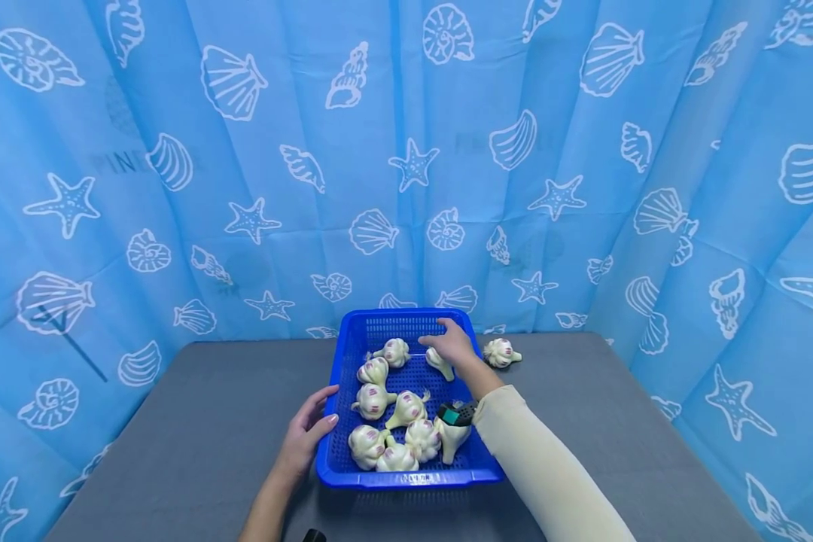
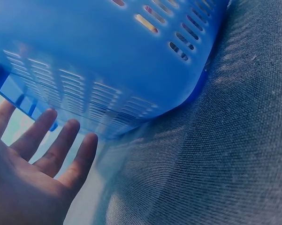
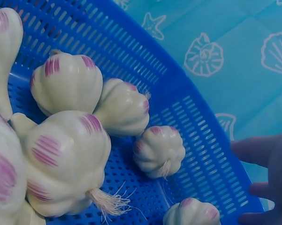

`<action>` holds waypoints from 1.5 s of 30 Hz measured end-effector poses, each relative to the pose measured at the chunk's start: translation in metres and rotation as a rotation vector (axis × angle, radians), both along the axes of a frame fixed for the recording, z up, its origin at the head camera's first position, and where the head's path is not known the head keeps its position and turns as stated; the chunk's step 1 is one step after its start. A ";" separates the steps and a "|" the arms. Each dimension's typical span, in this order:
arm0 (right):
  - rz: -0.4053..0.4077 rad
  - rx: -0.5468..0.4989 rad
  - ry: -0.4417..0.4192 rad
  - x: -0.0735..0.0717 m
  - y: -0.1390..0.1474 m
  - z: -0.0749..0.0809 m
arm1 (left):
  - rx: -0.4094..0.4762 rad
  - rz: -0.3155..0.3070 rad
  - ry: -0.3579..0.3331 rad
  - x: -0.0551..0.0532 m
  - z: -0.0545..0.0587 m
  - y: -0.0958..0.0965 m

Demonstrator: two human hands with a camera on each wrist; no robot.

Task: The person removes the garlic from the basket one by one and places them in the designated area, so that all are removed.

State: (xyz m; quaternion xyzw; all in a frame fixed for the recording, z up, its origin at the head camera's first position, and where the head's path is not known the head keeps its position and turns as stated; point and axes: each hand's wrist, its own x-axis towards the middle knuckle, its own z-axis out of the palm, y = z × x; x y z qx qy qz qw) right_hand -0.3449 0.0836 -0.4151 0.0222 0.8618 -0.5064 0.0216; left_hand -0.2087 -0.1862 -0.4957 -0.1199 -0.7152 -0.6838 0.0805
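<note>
Loose and apart, left hand (image 1: pixel 305 427) and right hand (image 1: pixel 455 348) work at a basket (image 1: pixel 362 479) of garlic (image 1: pixel 373 401). A sideways right-hand brush could roll the outside bulb (image 1: pixel 499 352) off the tabletop (image 1: pixel 230 429).

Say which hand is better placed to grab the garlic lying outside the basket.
Right, I'd judge. The right hand is over the far right part of the basket, close to the garlic just outside that side. The left hand is at the opposite side, with the basket in between.
</note>
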 end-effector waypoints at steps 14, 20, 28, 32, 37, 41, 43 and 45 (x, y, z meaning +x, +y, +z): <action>0.144 0.249 -0.027 -0.004 -0.003 -0.012 | -0.003 -0.003 0.004 0.000 0.000 0.000; 0.250 0.349 -0.003 -0.004 -0.004 -0.016 | 0.003 -0.002 0.005 0.000 0.001 0.000; 0.380 0.481 0.026 -0.001 -0.010 -0.017 | 0.007 -0.007 0.004 -0.001 -0.001 0.000; 0.418 0.526 0.032 0.001 -0.012 -0.016 | 0.000 -0.007 -0.003 -0.001 -0.001 -0.001; 0.452 0.544 0.022 0.001 -0.014 -0.016 | -0.001 -0.010 0.001 0.000 -0.001 -0.001; 0.467 0.531 0.037 0.002 -0.016 -0.015 | -0.002 -0.011 0.002 -0.001 -0.001 -0.001; 0.473 0.522 0.059 0.003 -0.016 -0.014 | -0.006 -0.008 0.003 -0.001 -0.002 -0.001; 0.477 0.508 0.082 0.004 -0.016 -0.012 | -0.006 -0.005 0.006 -0.001 -0.002 -0.001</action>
